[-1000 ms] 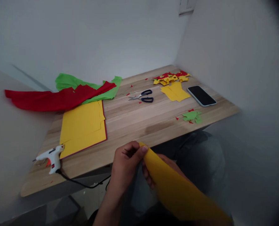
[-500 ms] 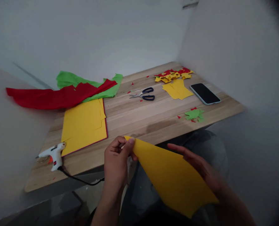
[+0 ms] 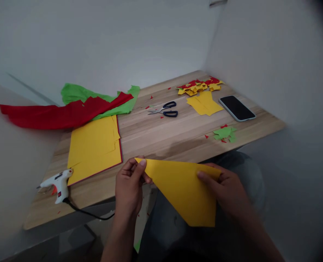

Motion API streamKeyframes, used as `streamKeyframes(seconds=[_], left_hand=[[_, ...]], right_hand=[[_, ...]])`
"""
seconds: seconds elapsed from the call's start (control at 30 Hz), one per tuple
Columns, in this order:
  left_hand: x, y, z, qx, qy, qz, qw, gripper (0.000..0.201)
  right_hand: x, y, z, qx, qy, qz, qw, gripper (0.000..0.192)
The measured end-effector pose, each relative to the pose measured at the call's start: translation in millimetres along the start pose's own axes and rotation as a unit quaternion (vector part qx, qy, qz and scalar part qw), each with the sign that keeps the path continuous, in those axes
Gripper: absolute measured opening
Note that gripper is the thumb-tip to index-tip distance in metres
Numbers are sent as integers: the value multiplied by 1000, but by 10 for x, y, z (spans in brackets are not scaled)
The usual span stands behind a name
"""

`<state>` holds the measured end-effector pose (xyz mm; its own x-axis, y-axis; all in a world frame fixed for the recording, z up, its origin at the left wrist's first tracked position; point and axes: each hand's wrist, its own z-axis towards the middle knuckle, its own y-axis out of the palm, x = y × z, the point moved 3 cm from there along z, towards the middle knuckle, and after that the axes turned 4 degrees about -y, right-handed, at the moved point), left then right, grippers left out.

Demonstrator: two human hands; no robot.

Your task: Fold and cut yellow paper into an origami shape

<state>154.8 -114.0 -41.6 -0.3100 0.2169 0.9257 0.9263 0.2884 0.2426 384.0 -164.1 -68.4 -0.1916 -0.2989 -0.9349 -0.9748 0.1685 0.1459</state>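
While I watch from afar, taking my bearings from the scissors (image 3: pixel 162 110), I see the yellow sheet (image 3: pixel 183 193) held on their near side, over the lap at the front edge of the table (image 3: pixel 153 134). My left hand (image 3: pixel 130 185) has thumb and fingers clamped on its pointed corner; my right hand (image 3: pixel 229 189) pinches the opposite end, thumb on the front face, other fingers partly hidden. Left of the scissors, I make out a red strip (image 3: pixel 68 114) lying across green material (image 3: pixel 126 105). Left and nearer than the scissors are a yellow stack (image 3: pixel 92 149) and, just beside it, a white glue gun (image 3: pixel 60 183). Right of the scissors I find cut yellow pieces (image 3: pixel 205 103), then a phone (image 3: pixel 238 108); green scraps (image 3: pixel 224 134) lie right and nearer.
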Motion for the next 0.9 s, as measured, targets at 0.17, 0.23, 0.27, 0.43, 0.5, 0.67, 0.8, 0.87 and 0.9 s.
streamKeyframes(seconds=[0.17,0.23,0.27,0.43,0.5,0.67,0.8,0.87,0.9], left_hand=[[-4,5,8,-18,-36,-27,999,29],[0,-1,14,-22,-39,-39,998,26],[1,-5,18,-24,-39,-40,998,24],[20,-37,36,-18,-9,-13,1000,31],[38,-49,34,-12,12,-14,1000,33],[76,-59,-17,8,34,-66,997,33],[88,5,-45,19,10,-111,994,34],[94,63,-14,19,11,-112,993,35],[102,91,16,18,20,-107,994,35]], right_hand=[[-25,24,61,2,22,-11,1000,35],[-22,13,89,-8,16,-32,999,36],[-20,8,104,-13,14,-47,999,37],[-58,-11,138,-20,-11,-104,994,39],[-71,-13,118,-29,-16,-110,993,39],[-7,-18,35,-46,-23,-103,993,35],[77,17,-22,-108,-41,-124,986,24],[76,31,-42,-129,-52,-139,980,22],[50,29,-48,-122,-58,-141,981,22]])
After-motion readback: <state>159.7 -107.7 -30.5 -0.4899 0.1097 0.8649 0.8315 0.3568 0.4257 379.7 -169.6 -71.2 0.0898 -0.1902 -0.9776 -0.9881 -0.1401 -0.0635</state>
